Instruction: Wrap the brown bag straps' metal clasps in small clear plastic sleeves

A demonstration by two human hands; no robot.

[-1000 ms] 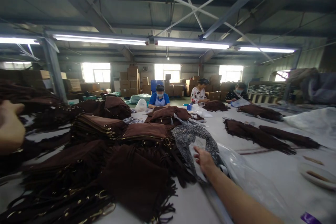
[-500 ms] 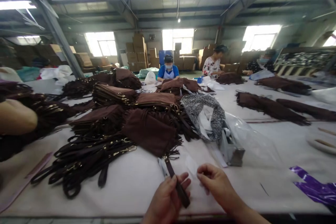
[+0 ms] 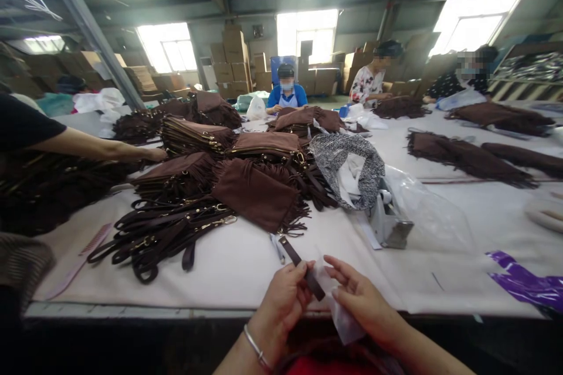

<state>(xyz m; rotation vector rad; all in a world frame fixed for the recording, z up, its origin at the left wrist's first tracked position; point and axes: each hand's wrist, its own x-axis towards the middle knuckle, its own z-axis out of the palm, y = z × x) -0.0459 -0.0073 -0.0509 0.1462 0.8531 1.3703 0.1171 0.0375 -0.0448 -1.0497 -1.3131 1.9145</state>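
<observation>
My left hand (image 3: 285,293) is closed on a dark brown wrist strap (image 3: 291,251), pinching it near its looped lower end. The strap's upper end lies by the fringed corner of a brown pouch (image 3: 255,196), which rests on a stack of similar pouches. In my right hand (image 3: 363,299) is a thin translucent white sheet (image 3: 345,321), held between thumb and fingers. Its upper part lies against the strap's end, close to my left fingertips. Whether it is paper or plastic I cannot tell. Small grey-white slips (image 3: 278,248) lie beside the strap on the table.
Dark straps with gold clasps (image 3: 176,231) are heaped at the left, near a pink ruler-like strip (image 3: 81,261). A co-worker's arm (image 3: 97,146) reaches in over the pouches. A grey tape dispenser (image 3: 391,225), a speckled bag (image 3: 347,170) and purple plastic (image 3: 523,281) lie rightward on the white table (image 3: 422,293).
My right hand has brought the white sheet left against the strap, and my left fingers have closed more on the strap. The view has tipped downward. The co-worker's arm now reaches the pouches.
</observation>
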